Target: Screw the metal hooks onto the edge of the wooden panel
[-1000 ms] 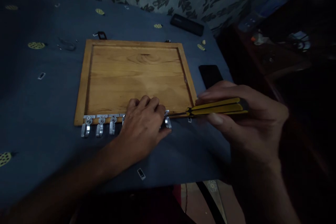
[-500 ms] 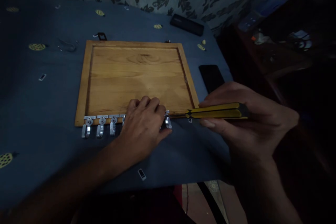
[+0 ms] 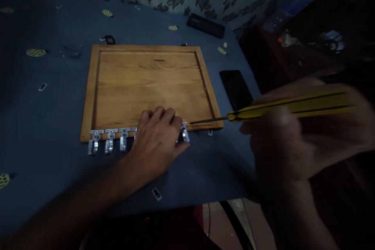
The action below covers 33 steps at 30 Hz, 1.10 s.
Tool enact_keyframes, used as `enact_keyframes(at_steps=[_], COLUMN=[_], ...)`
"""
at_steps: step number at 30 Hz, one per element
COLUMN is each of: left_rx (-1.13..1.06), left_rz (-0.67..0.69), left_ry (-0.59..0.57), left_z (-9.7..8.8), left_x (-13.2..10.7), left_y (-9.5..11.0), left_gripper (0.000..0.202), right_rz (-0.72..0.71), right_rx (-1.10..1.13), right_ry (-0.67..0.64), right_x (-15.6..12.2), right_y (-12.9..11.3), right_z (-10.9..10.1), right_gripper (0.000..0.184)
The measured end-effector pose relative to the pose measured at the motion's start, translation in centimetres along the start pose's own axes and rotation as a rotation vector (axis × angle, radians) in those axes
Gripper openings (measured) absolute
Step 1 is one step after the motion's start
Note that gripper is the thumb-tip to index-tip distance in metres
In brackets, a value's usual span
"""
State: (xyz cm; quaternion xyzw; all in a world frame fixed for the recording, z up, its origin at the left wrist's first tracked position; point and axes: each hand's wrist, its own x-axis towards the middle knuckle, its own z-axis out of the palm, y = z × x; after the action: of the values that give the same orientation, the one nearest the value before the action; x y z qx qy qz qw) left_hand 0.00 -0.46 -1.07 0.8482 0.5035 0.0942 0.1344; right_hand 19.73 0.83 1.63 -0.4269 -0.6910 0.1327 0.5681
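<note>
A framed wooden board lies on the blue cloth, with several shiny metal hooks along its near edge. Over the middle hooks rests my left hand, its fingers bent onto the board and its thumb below the edge, gripping it; the hooks beneath are hidden. At the right end of the row a hook shows beside the thumb. My right hand, blurred, is closed round the yellow handle of a screwdriver. The screwdriver's thin shaft points left, with its tip near that end hook.
A black phone lies right of the board, and a dark oblong case sits near the patterned wall. Behind the board is a black buckle-like piece. A curved item lies at the left. The table's front edge is below.
My right hand has moved right and nearer to me with the screwdriver, whose long shaft now shows. My left hand keeps its place on the board. The whole view has shifted slightly.
</note>
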Motion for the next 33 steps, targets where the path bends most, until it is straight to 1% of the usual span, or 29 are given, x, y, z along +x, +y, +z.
enact_keyframes(at_steps=[3, 5, 10, 13, 16, 20, 24, 26, 29, 31, 33], left_rx=[0.003, 0.004, 0.002, 0.000, 0.005, 0.015, 0.018, 0.021, 0.017, 0.015, 0.013], left_rz=[-0.006, -0.010, -0.009, -0.007, -0.008, -0.018, -0.021, -0.017, -0.012, -0.016, -0.021], left_ry=[-0.004, -0.014, -0.004, -0.011, -0.013, -0.017, -0.022, -0.023, -0.021, -0.028, -0.035], left_z=[0.0, -0.1, -0.2, -0.2, -0.2, -0.2, -0.2, -0.2, -0.2, -0.2, -0.3], left_x=[0.0, 0.0, 0.0, -0.1, 0.0, 0.1, 0.1, 0.1, 0.1, 0.1, 0.1], left_y=[0.1, 0.1, 0.2, 0.2, 0.2, 0.2, 0.2, 0.2, 0.2, 0.2, 0.2], left_gripper=[0.029, 0.029, 0.028, 0.030, 0.031, 0.032, 0.032, 0.032, 0.032, 0.033, 0.033], right_rz=[-0.102, -0.131, -0.180, -0.166, -0.154, -0.169, -0.192, -0.172, -0.074, -0.039, -0.046], right_rx=[-0.036, -0.006, 0.039, 0.041, 0.034, -0.073, -0.076, -0.066, -0.085, -0.097, -0.089], right_ry=[-0.030, -0.045, -0.074, -0.113, -0.119, -0.190, -0.203, -0.199, -0.200, -0.235, -0.285], right_x=[-0.1, -0.2, 0.0, 0.1, 0.2, 0.3, 0.4, 0.3, 0.4, 0.5, 0.7], right_y=[-0.3, 0.0, 0.7, 0.5, 0.1, -0.1, -0.2, -0.5, -1.2, -1.6, -1.9], right_z=[0.5, 0.8, 1.0, 1.0, 0.9, 0.5, 0.4, 0.5, 0.5, 0.4, 0.2], right_gripper=[0.013, 0.016, 0.013, 0.015, 0.015, 0.017, 0.018, 0.019, 0.021, 0.022, 0.021])
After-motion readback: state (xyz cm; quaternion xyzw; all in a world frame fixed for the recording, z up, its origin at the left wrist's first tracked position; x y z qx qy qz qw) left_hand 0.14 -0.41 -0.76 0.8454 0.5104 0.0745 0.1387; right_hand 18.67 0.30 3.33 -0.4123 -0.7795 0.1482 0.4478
